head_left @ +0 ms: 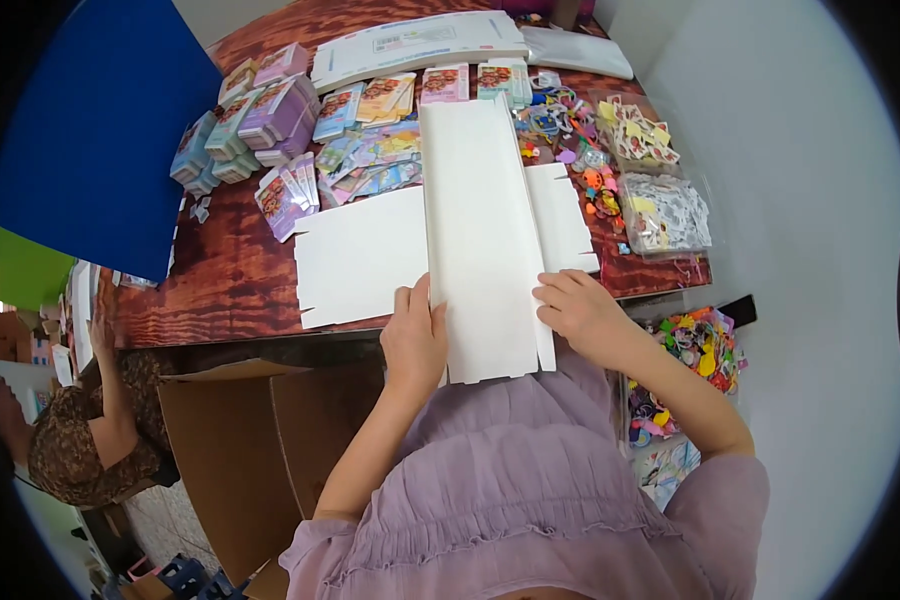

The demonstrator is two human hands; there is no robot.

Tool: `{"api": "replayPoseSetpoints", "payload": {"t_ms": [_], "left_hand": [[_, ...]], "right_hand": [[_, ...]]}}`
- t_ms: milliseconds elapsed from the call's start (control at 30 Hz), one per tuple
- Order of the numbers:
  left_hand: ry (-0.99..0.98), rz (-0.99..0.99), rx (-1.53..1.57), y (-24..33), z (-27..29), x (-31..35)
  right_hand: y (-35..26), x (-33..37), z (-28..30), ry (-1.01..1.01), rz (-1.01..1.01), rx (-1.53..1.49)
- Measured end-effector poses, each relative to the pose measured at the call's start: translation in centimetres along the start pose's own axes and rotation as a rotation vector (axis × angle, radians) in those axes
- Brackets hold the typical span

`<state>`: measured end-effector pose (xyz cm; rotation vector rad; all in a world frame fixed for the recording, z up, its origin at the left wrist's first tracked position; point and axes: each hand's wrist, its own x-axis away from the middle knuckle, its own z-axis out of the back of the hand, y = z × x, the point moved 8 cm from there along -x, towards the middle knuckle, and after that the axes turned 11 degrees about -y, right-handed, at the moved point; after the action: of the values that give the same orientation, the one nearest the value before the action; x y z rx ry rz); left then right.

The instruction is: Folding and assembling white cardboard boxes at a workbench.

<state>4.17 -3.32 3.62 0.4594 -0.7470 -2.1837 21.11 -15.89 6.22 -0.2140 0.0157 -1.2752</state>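
Note:
A long white cardboard tray with its long sides folded up points away from me, its near end over my lap. My left hand grips its left side, the thumb inside the wall and the fingers outside. On the opposite side, my right hand pinches the right wall with curled fingers. Beneath the tray, a flat white cardboard sheet with slotted ends lies crosswise on the table and shows on both sides.
Stacks of small coloured boxes and printed cards cover the table's back left. Small colourful trinkets and clear containers sit right. An open carton stands below the edge. A blue panel and another person are left.

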Motion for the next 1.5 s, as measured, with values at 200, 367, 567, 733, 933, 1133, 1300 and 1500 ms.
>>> {"api": "replayPoseSetpoints", "payload": {"t_ms": [200, 367, 567, 733, 933, 1133, 1300, 1500], "left_hand": [[-0.079, -0.037, -0.188, 0.8, 0.6, 1.0], [-0.112, -0.11, -0.302, 2.7, 2.7, 0.0], [-0.351, -0.132, 0.098, 1.6, 3.5, -0.9], [-0.63, -0.385, 0.098, 1.3, 2.3, 1.0], [-0.56, -0.667, -0.246, 2.7, 2.7, 2.6], [-0.485, -0.83, -0.179, 4.2, 3.0, 2.4], [-0.455, -0.972, -0.295, 3.4, 1.1, 4.1], [-0.397, -0.924, -0.286, 2.6, 0.5, 4.4]], "right_hand": [[-1.9, 0.8, 0.7, 0.094, 0.087, 0.044], [-2.6, 1.1, 1.2, 0.099, 0.137, 0.107], [-2.8, 1.5, 2.6, 0.178, 0.166, 0.161], [-1.8, 1.6, 1.1, 0.07, 0.191, 0.2], [-3.7, 1.3, 0.0, -0.099, 0.297, 0.258], [-4.4, 1.9, 2.7, -0.011, 0.304, 0.155], [-4.5, 1.4, 3.3, 0.096, 0.263, 0.141], [-4.5, 0.7, 1.2, 0.044, 0.311, 0.117]]}}
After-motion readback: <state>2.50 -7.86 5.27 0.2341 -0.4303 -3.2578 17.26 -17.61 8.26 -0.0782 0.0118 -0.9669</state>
